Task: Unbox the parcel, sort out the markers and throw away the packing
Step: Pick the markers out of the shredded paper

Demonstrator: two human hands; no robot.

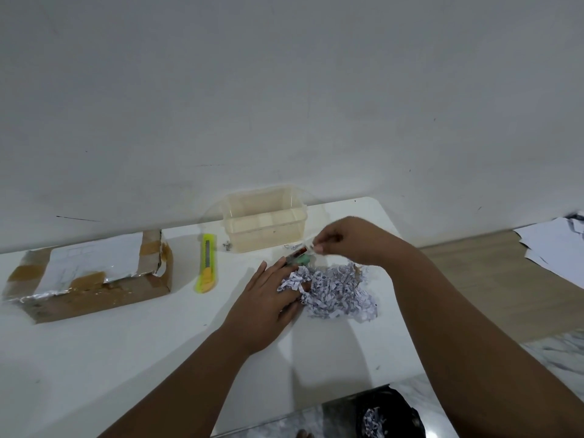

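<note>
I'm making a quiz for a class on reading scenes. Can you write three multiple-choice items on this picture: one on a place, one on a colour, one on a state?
1. Where does the box cutter lie?
A. Between the cardboard box and the plastic tub
B. Inside the tub
C. On the floor

2. What colour is the box cutter?
A. Red
B. Yellow-green with orange
C. Black

3. What state is the plastic tub in?
A. Full of shredded paper
B. Closed with a lid
C. Open and looking empty

Answers:
1 A, it lies on the table right of the box and left of the tub.
2 B, its body is bright yellow-green with an orange end.
3 C, no lid covers it and nothing shows through its clear walls; the shredded paper lies on the table.
</note>
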